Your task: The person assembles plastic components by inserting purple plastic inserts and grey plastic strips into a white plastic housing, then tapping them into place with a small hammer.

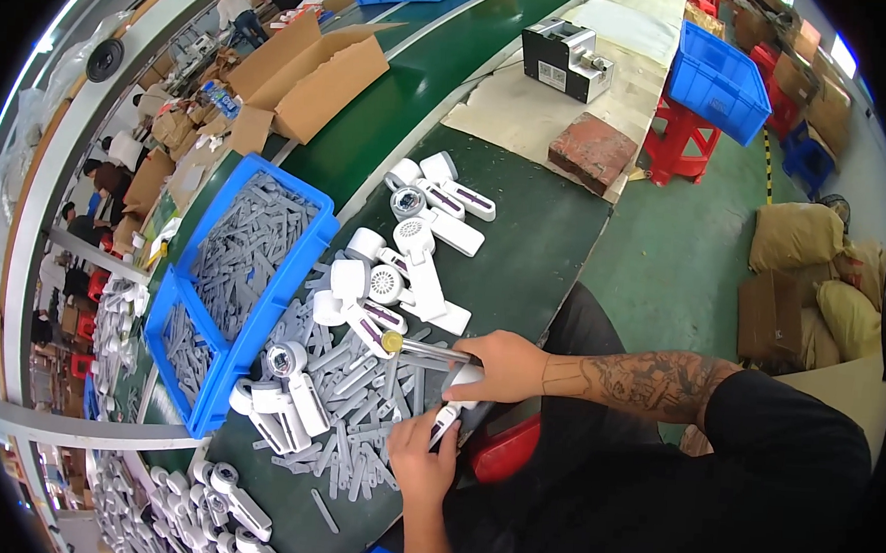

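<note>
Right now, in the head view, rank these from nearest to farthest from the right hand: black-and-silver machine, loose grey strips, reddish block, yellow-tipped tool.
1. Yellow-tipped tool: gripped in the right hand.
2. Loose grey strips: to its left, on the green table.
3. Reddish block: ahead, near the table's right edge.
4. Black-and-silver machine: beyond the block, farthest.

I've got a green bench (536, 231): loose grey strips (362, 382), white handheld devices (422, 285), divided blue bin (219, 390), beige sheet (502, 109).

Fingers (469, 389) partly hide the white device (446, 415); the lower edge crops the left forearm (427, 538).
</note>
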`<state>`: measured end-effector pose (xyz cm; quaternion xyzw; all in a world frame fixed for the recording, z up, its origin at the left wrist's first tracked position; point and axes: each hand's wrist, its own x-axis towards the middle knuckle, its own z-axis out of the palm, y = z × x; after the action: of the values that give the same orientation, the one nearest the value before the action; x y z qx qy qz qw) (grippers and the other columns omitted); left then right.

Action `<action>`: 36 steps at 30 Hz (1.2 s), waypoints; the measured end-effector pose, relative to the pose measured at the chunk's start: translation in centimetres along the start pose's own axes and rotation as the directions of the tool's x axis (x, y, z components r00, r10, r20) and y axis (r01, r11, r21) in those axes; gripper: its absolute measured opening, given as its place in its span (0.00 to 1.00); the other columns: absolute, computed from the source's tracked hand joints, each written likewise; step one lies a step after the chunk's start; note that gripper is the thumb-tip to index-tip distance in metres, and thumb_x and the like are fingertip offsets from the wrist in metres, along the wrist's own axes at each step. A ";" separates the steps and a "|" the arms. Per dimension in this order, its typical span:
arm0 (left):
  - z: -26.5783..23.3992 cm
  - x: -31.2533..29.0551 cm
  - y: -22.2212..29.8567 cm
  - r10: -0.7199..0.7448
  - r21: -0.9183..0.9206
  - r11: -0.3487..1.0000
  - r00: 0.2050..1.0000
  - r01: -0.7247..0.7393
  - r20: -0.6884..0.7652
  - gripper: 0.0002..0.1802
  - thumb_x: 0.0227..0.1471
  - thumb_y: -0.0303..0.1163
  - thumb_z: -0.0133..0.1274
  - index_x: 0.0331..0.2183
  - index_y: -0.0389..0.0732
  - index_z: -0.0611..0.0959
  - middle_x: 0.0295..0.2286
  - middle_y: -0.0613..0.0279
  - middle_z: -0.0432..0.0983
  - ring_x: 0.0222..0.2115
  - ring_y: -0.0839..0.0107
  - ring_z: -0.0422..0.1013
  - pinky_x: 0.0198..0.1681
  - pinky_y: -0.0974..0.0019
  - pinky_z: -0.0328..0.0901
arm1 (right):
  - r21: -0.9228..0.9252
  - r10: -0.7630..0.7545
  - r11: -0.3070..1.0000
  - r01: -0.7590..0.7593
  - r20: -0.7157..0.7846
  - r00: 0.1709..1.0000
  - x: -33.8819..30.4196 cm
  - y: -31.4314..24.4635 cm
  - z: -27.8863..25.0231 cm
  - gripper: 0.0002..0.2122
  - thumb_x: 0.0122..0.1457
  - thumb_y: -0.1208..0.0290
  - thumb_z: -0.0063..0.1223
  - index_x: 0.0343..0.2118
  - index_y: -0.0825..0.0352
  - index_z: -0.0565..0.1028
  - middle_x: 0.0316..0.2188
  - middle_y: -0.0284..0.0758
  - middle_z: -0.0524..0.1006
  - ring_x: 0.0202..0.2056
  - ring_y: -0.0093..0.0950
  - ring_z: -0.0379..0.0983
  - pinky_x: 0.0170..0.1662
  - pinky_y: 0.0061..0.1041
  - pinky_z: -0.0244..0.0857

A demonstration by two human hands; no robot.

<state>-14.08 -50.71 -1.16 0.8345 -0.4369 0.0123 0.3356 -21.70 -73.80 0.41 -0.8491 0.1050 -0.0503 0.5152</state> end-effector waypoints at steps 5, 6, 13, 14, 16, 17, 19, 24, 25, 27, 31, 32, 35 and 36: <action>0.0 0.9 0.0 -0.012 -0.031 0.999 1.000 0.012 -0.004 0.17 0.49 0.30 0.70 0.43 0.38 0.88 0.34 0.52 0.82 0.35 0.50 0.76 0.42 0.51 0.69 | -0.052 0.070 0.996 -0.073 -0.042 0.997 0.0 -0.3 -0.1 0.27 0.55 0.42 0.70 0.43 0.64 0.81 0.21 0.41 0.77 0.26 0.42 0.80 0.33 0.38 0.73; -0.2 1.0 -0.3 -0.009 -0.028 1.000 1.000 0.009 -0.002 0.17 0.49 0.30 0.70 0.43 0.38 0.88 0.34 0.52 0.82 0.35 0.50 0.76 0.42 0.51 0.69 | -0.050 0.070 0.996 -0.072 -0.046 0.997 0.1 -0.3 -0.2 0.27 0.55 0.42 0.70 0.43 0.64 0.81 0.21 0.41 0.77 0.26 0.42 0.80 0.33 0.38 0.73; -4.0 6.9 -7.0 -0.198 -0.024 0.980 0.957 0.198 -0.214 0.09 0.54 0.28 0.66 0.38 0.36 0.88 0.33 0.53 0.80 0.34 0.51 0.76 0.42 0.52 0.70 | -0.062 0.127 0.990 -0.126 0.012 0.992 0.0 -0.7 -0.7 0.28 0.56 0.41 0.68 0.46 0.64 0.81 0.28 0.46 0.82 0.34 0.48 0.82 0.40 0.43 0.75; -4.1 7.8 -8.0 -0.147 0.072 0.984 0.976 0.160 -0.159 0.08 0.53 0.29 0.67 0.36 0.37 0.88 0.33 0.53 0.79 0.35 0.51 0.75 0.42 0.51 0.70 | -0.076 0.136 0.988 -0.133 0.025 0.990 0.0 -0.8 -0.7 0.29 0.56 0.40 0.67 0.46 0.64 0.81 0.28 0.47 0.82 0.34 0.49 0.82 0.40 0.43 0.75; -3.9 9.2 -9.3 -0.123 0.152 0.980 0.992 0.128 -0.039 0.08 0.50 0.31 0.69 0.30 0.38 0.87 0.34 0.53 0.78 0.39 0.50 0.75 0.44 0.49 0.69 | -0.097 0.111 0.989 -0.110 0.008 0.994 0.0 -0.4 -0.4 0.29 0.56 0.40 0.66 0.47 0.64 0.81 0.27 0.47 0.82 0.33 0.49 0.82 0.39 0.44 0.75; -4.0 9.4 -9.5 -0.116 0.156 0.980 0.993 0.120 -0.036 0.08 0.50 0.31 0.69 0.30 0.38 0.87 0.34 0.53 0.78 0.39 0.50 0.75 0.44 0.49 0.69 | -0.124 0.092 0.988 -0.092 -0.007 0.996 0.0 -0.2 -0.3 0.30 0.57 0.39 0.65 0.47 0.65 0.80 0.26 0.47 0.81 0.32 0.50 0.81 0.38 0.44 0.74; -3.9 9.9 -9.3 -0.053 0.220 0.974 0.999 0.050 0.004 0.08 0.49 0.30 0.70 0.29 0.38 0.86 0.34 0.53 0.79 0.39 0.49 0.75 0.44 0.48 0.69 | -0.121 0.100 0.988 -0.099 0.000 0.995 -0.1 -0.3 -0.4 0.30 0.58 0.39 0.65 0.47 0.65 0.80 0.27 0.48 0.81 0.33 0.51 0.81 0.38 0.45 0.74; -4.3 7.6 -5.3 -0.283 -0.207 0.943 0.955 0.261 -0.086 0.07 0.56 0.23 0.63 0.39 0.34 0.86 0.33 0.54 0.80 0.37 0.57 0.73 0.42 0.58 0.68 | -0.160 0.055 0.986 -0.051 0.019 0.998 0.8 0.3 -0.5 0.28 0.58 0.42 0.64 0.48 0.64 0.80 0.29 0.48 0.82 0.35 0.51 0.81 0.39 0.48 0.74; -4.7 6.3 -3.7 -0.285 -0.206 0.942 0.955 0.263 -0.084 0.07 0.56 0.23 0.63 0.39 0.34 0.86 0.33 0.54 0.80 0.37 0.57 0.73 0.42 0.58 0.68 | -0.159 0.057 0.986 -0.053 0.020 0.998 1.2 0.1 -0.4 0.28 0.58 0.42 0.64 0.48 0.64 0.80 0.29 0.48 0.82 0.35 0.51 0.81 0.39 0.48 0.74; -4.5 4.4 -0.9 -0.112 -0.121 0.987 0.991 0.102 -0.078 0.08 0.57 0.23 0.62 0.40 0.35 0.87 0.31 0.55 0.79 0.35 0.57 0.73 0.40 0.58 0.68 | -0.190 0.020 0.982 -0.012 0.040 0.999 1.9 -0.1 -0.5 0.27 0.58 0.42 0.65 0.47 0.64 0.80 0.30 0.47 0.83 0.35 0.51 0.81 0.39 0.48 0.74; -2.2 2.3 0.7 -0.106 -0.123 0.987 0.993 0.099 -0.050 0.08 0.57 0.23 0.63 0.41 0.37 0.88 0.31 0.55 0.79 0.35 0.57 0.73 0.40 0.58 0.67 | -0.199 0.011 0.980 -0.004 0.034 0.999 2.2 0.1 -0.8 0.26 0.58 0.43 0.64 0.46 0.63 0.80 0.29 0.47 0.83 0.34 0.51 0.82 0.38 0.47 0.75; -1.5 2.2 0.8 -0.120 -0.138 0.984 0.991 0.110 -0.065 0.08 0.56 0.23 0.64 0.40 0.37 0.88 0.31 0.55 0.79 0.34 0.57 0.72 0.40 0.58 0.67 | -0.210 0.047 0.977 -0.035 0.051 0.998 2.2 -0.2 -1.1 0.26 0.57 0.44 0.65 0.47 0.63 0.80 0.29 0.47 0.83 0.34 0.51 0.82 0.39 0.47 0.75; -0.6 2.2 1.5 -0.096 -0.123 0.989 0.992 0.085 -0.087 0.08 0.54 0.22 0.66 0.39 0.38 0.89 0.31 0.56 0.79 0.34 0.57 0.72 0.38 0.58 0.67 | -0.207 0.042 0.978 -0.030 0.054 0.998 2.0 0.0 -1.2 0.27 0.57 0.43 0.65 0.47 0.63 0.79 0.29 0.48 0.82 0.35 0.51 0.82 0.39 0.47 0.75; -0.3 2.0 1.5 -0.126 -0.144 0.983 0.986 0.110 -0.113 0.08 0.54 0.22 0.66 0.38 0.38 0.89 0.31 0.56 0.79 0.35 0.58 0.73 0.38 0.58 0.68 | -0.209 0.043 0.977 -0.031 0.051 0.998 2.1 0.2 -1.2 0.27 0.57 0.43 0.65 0.47 0.63 0.79 0.29 0.48 0.82 0.35 0.51 0.82 0.39 0.47 0.75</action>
<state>-13.86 -52.56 0.55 0.8315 -0.3652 0.0129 0.4184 -19.92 -75.38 0.77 -0.8974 0.1113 -0.0059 0.4270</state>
